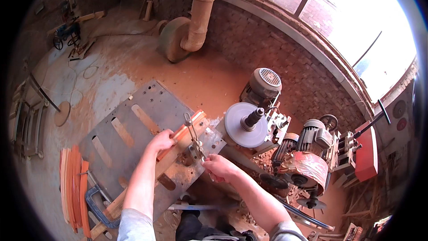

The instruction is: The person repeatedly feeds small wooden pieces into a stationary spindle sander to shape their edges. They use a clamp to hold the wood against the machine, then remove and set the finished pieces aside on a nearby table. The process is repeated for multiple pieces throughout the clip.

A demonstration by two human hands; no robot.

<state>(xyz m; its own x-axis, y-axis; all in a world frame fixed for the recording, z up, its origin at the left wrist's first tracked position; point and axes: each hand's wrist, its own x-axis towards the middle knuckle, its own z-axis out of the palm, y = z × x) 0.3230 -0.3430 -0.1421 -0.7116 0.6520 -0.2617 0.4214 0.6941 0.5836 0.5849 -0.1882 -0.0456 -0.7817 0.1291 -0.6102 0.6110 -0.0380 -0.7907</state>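
Observation:
A reddish-orange wooden strip (180, 132) lies against a long pale wooden beam (166, 168) on the slotted grey metal table. My left hand (163, 142) grips the strip on its left side, fingers closed over it. Near the beam's far end stands a metal toggle clamp (195, 145), its arm reaching over the strip. My right hand (219, 168) is closed at the clamp's near end, around its handle, which the fingers mostly hide. Whether the clamp presses on the strip I cannot tell.
Several curved reddish wooden strips (73, 187) are stacked at the table's left edge, beside a blue C-clamp (99, 205). A grey disc (246, 125) on a motor-driven spindle stands just beyond the table's right corner. More motors (314, 136) and wood chips are at right.

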